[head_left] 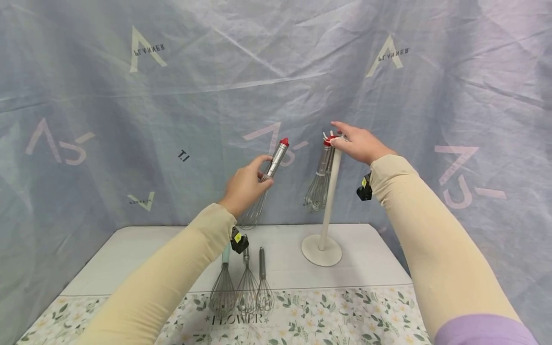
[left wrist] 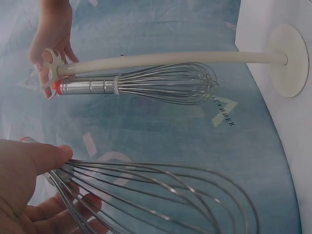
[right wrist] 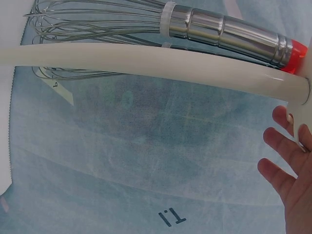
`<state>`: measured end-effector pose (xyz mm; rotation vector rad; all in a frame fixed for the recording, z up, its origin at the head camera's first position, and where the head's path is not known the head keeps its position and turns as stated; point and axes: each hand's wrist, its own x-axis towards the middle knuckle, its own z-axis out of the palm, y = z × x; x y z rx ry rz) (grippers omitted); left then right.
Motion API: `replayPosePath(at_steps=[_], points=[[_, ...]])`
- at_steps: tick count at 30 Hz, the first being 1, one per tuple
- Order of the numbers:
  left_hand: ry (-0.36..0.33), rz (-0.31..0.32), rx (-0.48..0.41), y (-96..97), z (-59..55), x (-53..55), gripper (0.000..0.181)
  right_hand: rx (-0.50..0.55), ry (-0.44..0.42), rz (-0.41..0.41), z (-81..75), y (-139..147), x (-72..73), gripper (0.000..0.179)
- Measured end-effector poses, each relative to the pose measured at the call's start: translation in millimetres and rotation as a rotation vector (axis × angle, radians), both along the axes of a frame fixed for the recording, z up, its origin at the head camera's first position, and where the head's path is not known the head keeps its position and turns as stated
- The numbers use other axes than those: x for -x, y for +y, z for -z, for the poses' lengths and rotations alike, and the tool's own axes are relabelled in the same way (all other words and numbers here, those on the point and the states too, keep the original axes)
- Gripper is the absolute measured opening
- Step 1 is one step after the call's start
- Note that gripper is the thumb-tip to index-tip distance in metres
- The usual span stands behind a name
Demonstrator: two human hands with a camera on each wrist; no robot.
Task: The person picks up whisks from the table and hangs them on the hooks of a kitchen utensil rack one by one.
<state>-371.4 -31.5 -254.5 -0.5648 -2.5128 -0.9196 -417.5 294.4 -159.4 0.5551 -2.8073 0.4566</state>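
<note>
A wire whisk point(head_left: 276, 162) with a shiny metal handle and a red end cap is gripped by my left hand point(head_left: 247, 187) near the base of its wires. It tilts, red end up. In the left wrist view, the thumb lies over the wire base of this whisk point(left wrist: 146, 183). My right hand point(head_left: 361, 142) is at the hooked top of a cream stand point(head_left: 331, 191), its fingers spread and touching the hooks. Below the hooks hang similar red-capped whisks point(head_left: 319, 187), wires downward. In the right wrist view, one hanging whisk point(right wrist: 219, 29) lies alongside the pole.
Three more whisks lie on the table: one with a mint handle point(head_left: 223, 287), a metal one point(head_left: 247, 287) and a smaller metal one point(head_left: 263, 282). The stand's round base point(head_left: 310, 251) rests on the white tabletop point(head_left: 284, 258). A floral cloth point(head_left: 345, 311) covers the front, and a grey-blue curtain point(head_left: 241, 105) hangs behind.
</note>
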Motion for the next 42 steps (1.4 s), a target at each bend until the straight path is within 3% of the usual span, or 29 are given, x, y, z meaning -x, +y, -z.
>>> replayPosePath(at_steps=[6,15,23,36,42], points=[[0.085,-0.048,0.104,11.7,-5.8,5.0,0.060,0.009,0.001,-0.002,2.8,0.9,2.8,0.072],[0.275,-0.079,0.283,27.4,-13.6,9.0,0.060,0.013,0.005,-0.001,4.3,1.3,3.8,0.072],[0.385,-0.081,0.341,34.1,-20.3,11.0,0.053,0.013,0.010,-0.010,1.6,-1.3,3.2,0.072],[0.404,-0.086,0.464,51.4,-37.2,13.5,0.052,0.012,0.006,0.000,1.0,0.7,4.4,0.071],[0.420,-0.084,0.528,56.3,-38.6,14.7,0.054,0.014,0.007,0.013,1.4,0.9,5.0,0.071]])
